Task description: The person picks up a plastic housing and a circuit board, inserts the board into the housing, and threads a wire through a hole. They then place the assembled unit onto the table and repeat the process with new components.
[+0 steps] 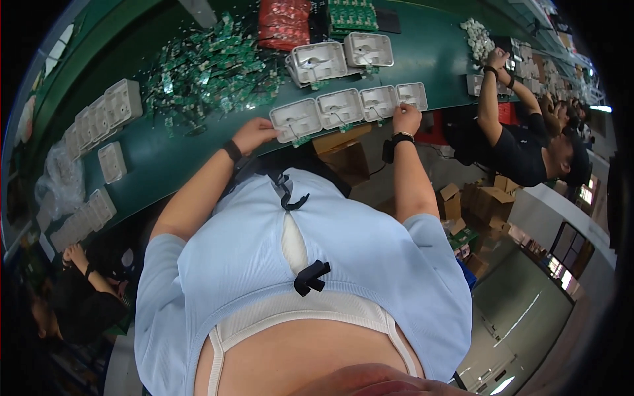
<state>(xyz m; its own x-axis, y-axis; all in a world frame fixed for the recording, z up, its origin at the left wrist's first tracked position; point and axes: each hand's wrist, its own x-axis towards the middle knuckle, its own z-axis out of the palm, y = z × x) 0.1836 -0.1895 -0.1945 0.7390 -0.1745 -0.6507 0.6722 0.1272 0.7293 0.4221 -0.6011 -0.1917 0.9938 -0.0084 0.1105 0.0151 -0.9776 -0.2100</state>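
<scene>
Several white plastic housings point(340, 107) stand side by side in a row along the near edge of the green bench, open sides up, with thin wires and small green circuit boards at their front edges. My left hand point(256, 135) is at the row's left end, its fingers closed on the side of the leftmost housing point(295, 119). At the other end my right hand point(407, 119) has its fingertips pinched at the near edge of the rightmost housing point(413, 94). Wristbands circle both my wrists.
Behind the row sit two more housings point(319, 61), a heap of green circuit boards point(214, 66), a red bag point(284, 23) and stacked green boards point(352, 14). More housings point(105, 115) stand left. Co-workers point(528, 148) sit on both sides; cardboard boxes point(485, 201) lie below right.
</scene>
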